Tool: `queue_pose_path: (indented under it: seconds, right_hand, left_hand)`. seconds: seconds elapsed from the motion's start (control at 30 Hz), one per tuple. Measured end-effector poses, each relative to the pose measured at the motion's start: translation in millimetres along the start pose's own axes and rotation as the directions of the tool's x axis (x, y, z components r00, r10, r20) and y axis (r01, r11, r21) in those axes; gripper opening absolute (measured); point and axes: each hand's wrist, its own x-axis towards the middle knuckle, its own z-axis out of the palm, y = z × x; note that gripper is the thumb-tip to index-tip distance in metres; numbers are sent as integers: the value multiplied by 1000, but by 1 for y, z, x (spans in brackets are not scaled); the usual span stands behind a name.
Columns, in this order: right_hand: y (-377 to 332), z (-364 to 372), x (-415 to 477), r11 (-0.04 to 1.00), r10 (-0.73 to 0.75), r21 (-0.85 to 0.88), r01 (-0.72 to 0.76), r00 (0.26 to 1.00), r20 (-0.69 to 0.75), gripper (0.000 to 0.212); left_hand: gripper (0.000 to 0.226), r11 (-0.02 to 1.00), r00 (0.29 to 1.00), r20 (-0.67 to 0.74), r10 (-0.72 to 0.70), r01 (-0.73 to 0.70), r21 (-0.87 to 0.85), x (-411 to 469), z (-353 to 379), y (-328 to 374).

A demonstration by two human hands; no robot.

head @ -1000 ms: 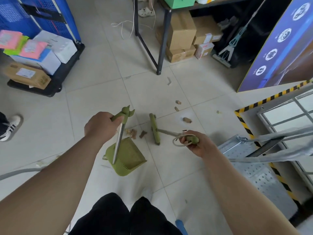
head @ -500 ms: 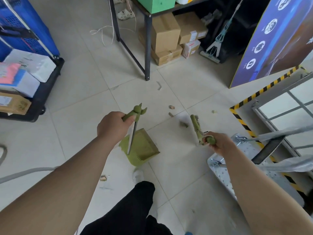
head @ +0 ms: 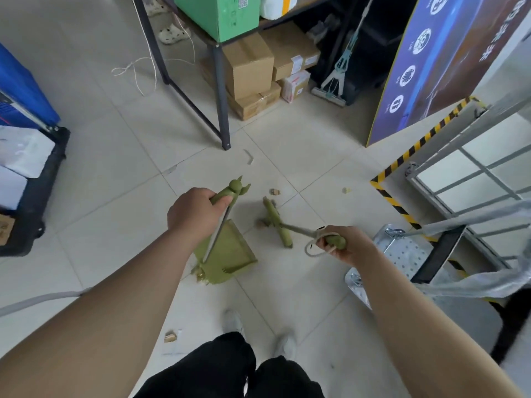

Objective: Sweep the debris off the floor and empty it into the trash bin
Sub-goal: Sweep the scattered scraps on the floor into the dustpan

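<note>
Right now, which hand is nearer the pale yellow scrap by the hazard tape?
Right. The right hand grips the broom handle just below-left of the scrap; the left hand, on the dustpan handle, sits far across.

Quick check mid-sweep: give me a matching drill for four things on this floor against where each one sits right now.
Things:
1. dustpan
2. broom head
3. green box
4. mop

Places:
A. on the table top, above the cardboard boxes
B. on the tile below the left hand, which grips its handle
C. leaning in the dark corner beside the blue board
D. on the tile between the dustpan and the right hand, brown scraps next to it

Pairs: 1-B, 2-D, 3-A, 4-C
</note>
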Motion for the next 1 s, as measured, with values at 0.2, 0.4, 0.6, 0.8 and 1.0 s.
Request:
queue_pose_path:
  seconds: [0.2,0.4,0.6,0.8,1.0]
  right_hand:
    - [-32,-32,-4,991,-86,95,90,995,-45,15]
    - [-86,-90,25,989,-109,91,120,987,-119,11]
    - [-145,-142,85,982,-40,173,73,982,-187,8]
    - [-199,-165,145,995,12,98,13,969,-248,8]
    - [-229,-142,179,999,2,-52,-11,986,-169,13]
  left_hand:
    - [43,1000,1000,6,23,-23,10,23,4,35]
    - [45,1000,1000,10,7,-7,3,48,24,78]
    - [47,998,998,-2,-65,65,4,80,52,131]
    - [42,987,986,-23,-162,162,8,102,76,167]
    - [40,962,961,-51,-272,272,-6,98,81,170]
